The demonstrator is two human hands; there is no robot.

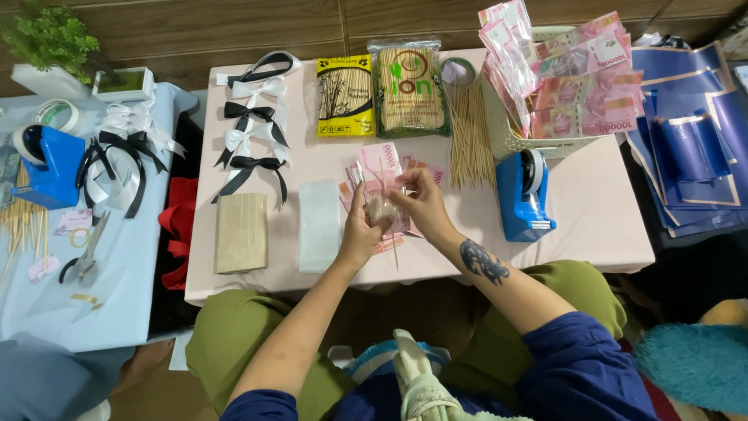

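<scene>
Grip, left hand (360,234): fingers curled closed around a small clear cellophane sleeve with a folded pink banknote inside (381,209), pinching it from the left side, just above the table.

Grip, right hand (421,199): fingertips pressed together on the top right edge of that same sleeve, so both hands are clamped on the one piece.

Thin wooden skewer (393,248): it runs down out of the sleeve between the two hands, its lower end pointing toward the person's lap; whether a finger presses on it I cannot tell.

Step in hand: by my reading, the wrapped note is being fixed onto the stick, the hands working at the joint.

Next move, as a judgement: it would call for a steady pinch at the sleeve's bottom and something to bind it; the blue tape dispenser (523,196) stands near the right hand.

Under the hands: loose pink banknotes (379,160) lie on the pale pink tabletop (608,210), touching the work.

Left of the grip: a stack of clear sleeves (319,226), then a pale wooden block (241,232).

Further out: black and white ribbon bows (251,136), two packets of bamboo skewers (378,92), loose skewers (471,140), and a white basket (506,136) crowded with wrapped notes on sticks.
</scene>
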